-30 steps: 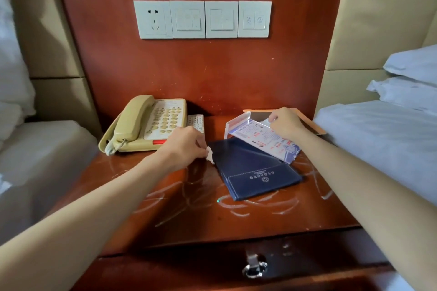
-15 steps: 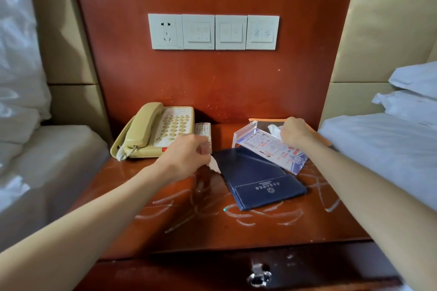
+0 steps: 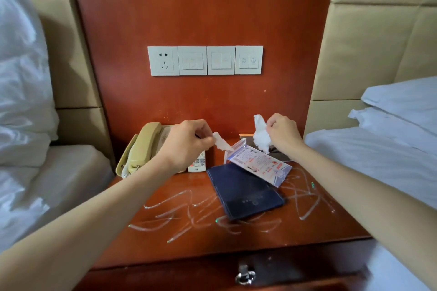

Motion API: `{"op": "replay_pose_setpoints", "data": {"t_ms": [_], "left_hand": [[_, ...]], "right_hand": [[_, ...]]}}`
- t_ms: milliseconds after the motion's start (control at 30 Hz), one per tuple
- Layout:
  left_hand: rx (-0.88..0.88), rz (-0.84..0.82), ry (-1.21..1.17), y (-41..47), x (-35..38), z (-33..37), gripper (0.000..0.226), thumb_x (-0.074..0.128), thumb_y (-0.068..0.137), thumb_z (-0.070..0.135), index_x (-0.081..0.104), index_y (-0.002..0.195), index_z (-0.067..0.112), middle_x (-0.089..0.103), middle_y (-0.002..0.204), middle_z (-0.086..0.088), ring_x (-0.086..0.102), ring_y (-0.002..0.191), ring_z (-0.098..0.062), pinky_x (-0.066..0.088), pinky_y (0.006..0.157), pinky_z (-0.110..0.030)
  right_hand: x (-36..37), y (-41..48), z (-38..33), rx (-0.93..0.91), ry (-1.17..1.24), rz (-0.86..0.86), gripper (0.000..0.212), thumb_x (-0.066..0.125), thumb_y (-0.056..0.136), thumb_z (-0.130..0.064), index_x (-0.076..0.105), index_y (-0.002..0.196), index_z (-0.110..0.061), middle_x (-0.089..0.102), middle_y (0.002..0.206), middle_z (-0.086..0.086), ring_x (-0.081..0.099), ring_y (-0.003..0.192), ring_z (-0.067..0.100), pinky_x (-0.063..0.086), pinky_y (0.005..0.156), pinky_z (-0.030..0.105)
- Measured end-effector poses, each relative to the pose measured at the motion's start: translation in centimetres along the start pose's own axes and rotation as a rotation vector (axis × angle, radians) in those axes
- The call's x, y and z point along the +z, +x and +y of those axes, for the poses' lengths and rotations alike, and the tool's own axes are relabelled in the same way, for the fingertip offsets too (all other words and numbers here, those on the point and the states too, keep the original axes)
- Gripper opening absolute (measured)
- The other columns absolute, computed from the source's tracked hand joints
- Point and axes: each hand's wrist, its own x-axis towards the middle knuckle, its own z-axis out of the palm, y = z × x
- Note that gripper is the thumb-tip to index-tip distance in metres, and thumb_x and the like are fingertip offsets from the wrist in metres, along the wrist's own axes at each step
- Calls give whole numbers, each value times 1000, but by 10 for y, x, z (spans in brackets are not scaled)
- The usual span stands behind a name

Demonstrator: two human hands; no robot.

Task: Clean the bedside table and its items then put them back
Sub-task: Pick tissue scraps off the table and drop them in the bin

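Above the scribbled bedside table [image 3: 212, 238], left hand [image 3: 186, 144] pinching a small tissue scrap [image 3: 221, 143], right hand [image 3: 282, 134] gripping a crumpled tissue [image 3: 261, 133], acrylic sign holder [image 3: 257, 165] lying across the blue folder [image 3: 243, 191].

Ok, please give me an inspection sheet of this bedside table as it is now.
Surface: red-brown wooden table top, white scribble marks across it.
Job's things: beige corded telephone, white remote control, dark blue folder, clear acrylic card stand overlapping the folder.
Clutter: dark flat item behind the stand, unclear.
Grippers: left hand pinches small white tissue scrap; right hand grips crumpled white tissue.
Cables: coiled beige cord beside the telephone.
Surroundings: white wall switch panel; white bedding on both sides.
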Motion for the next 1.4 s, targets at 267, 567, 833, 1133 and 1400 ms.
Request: {"op": "replay_pose_setpoints", "data": {"t_ms": [267, 567, 833, 1133, 1400], "left_hand": [[39, -64, -137, -11, 16, 47, 10, 64, 86, 21, 63, 78, 16, 61, 66, 9, 55, 62, -8, 41, 56, -16], [339, -375, -122, -85, 78, 82, 16, 67, 81, 11, 54, 74, 19, 55, 75, 5, 49, 66, -9, 35, 62, -13], [362, -637, -164, -155, 150, 80, 7, 59, 86, 20, 63, 84, 15, 65, 84, 1, 58, 78, -17, 47, 74, -33], [28, -927, -135, -238, 245, 62, 11, 57, 84, 22, 68, 84, 18, 70, 89, -8, 64, 89, -26, 50, 80, -33], [-23, -1001, -93, -265, 279, 52, 22, 50, 86, 22, 66, 101, 19, 69, 101, -8, 62, 99, -27, 50, 86, -38]], "right_hand": [[-52, -57, -3, -13, 210, -81, 25, 49, 91, -5, 53, 73, -21, 62, 75, 5, 59, 57, 20, 46, 43, 26], [-102, -154, 41, 112, 325, -169, 32, 52, 74, 12, 57, 67, -18, 55, 64, 3, 50, 43, 7, 42, 42, 15], [-112, -248, 101, 312, 269, -298, 35, 53, 75, 17, 58, 64, -15, 51, 50, -7, 48, 46, 11, 41, 46, 19], [-74, -326, 169, 387, -123, -554, 18, 55, 74, 9, 69, 79, -1, 60, 70, -3, 56, 67, 11, 37, 58, 8], [-56, -349, 206, 449, -223, -704, 30, 50, 72, 10, 52, 65, -19, 57, 64, -7, 56, 69, 16, 38, 60, 22]]}}
